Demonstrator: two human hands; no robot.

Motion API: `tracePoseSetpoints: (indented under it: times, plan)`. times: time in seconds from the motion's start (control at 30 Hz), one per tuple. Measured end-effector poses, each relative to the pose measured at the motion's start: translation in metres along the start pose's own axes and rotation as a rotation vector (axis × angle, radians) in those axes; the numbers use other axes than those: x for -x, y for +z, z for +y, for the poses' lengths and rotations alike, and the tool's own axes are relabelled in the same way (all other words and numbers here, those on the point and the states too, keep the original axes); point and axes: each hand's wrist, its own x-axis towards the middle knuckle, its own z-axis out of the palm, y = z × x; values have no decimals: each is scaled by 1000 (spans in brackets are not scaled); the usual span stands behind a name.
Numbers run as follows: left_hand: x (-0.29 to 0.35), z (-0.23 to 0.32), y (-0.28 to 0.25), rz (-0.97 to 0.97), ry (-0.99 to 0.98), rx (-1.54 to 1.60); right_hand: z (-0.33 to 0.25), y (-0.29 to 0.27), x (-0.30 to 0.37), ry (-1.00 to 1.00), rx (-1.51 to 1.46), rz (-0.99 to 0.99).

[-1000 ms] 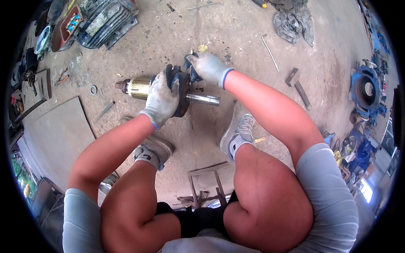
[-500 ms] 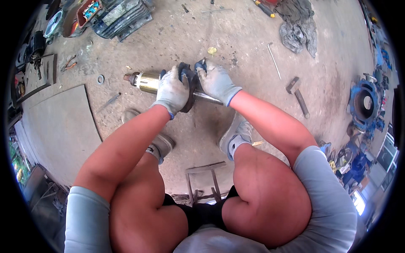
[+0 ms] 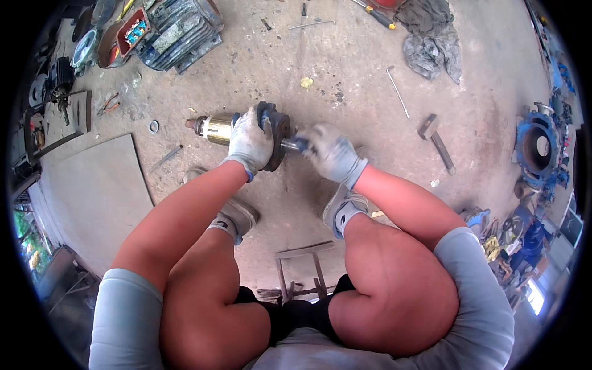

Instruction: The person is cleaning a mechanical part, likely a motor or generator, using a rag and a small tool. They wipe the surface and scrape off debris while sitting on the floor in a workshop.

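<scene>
A motor rotor (image 3: 218,130) with a brass-coloured cylinder lies crosswise over the floor before me, its worn shaft end pointing left. A dark, thick round metal end cover (image 3: 281,137) sits around the rotor's right part. My left hand (image 3: 251,139), in a grey-white work glove with blue trim, is closed on the cover's left side, fingers over its top. Just right of the cover the bright steel shaft (image 3: 290,145) sticks out. My gloved right hand (image 3: 333,153) closes its fingers round that shaft's end; they are slightly blurred and partly hide it.
A hammer (image 3: 436,142) and a thin metal rod (image 3: 398,92) lie to the right. A finned motor housing (image 3: 182,37), pliers (image 3: 108,103) and a metal ring (image 3: 153,126) are on the left. Dark rags (image 3: 431,43) lie far right; a blue round casting (image 3: 535,148) stands at the right edge.
My right hand has left the end cover's right side and moved right and down onto the shaft. My left hand stays on the cover. The view has shifted slightly.
</scene>
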Motion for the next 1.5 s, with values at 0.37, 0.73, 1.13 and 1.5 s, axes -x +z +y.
tracePoseSetpoints:
  times: [0.37,0.73,1.13,1.5]
  plan:
    - [5,18,-4,52,-31,-90,82,42,-70,1020,-1315,-106]
    - [5,18,-7,67,-55,-128,75,62,-64,746,-1115,4]
    - [0,28,-1,58,-76,-88,102,60,-54,842,-1260,-7]
    - [3,11,-2,49,-69,-134,1,15,-21,221,-244,137]
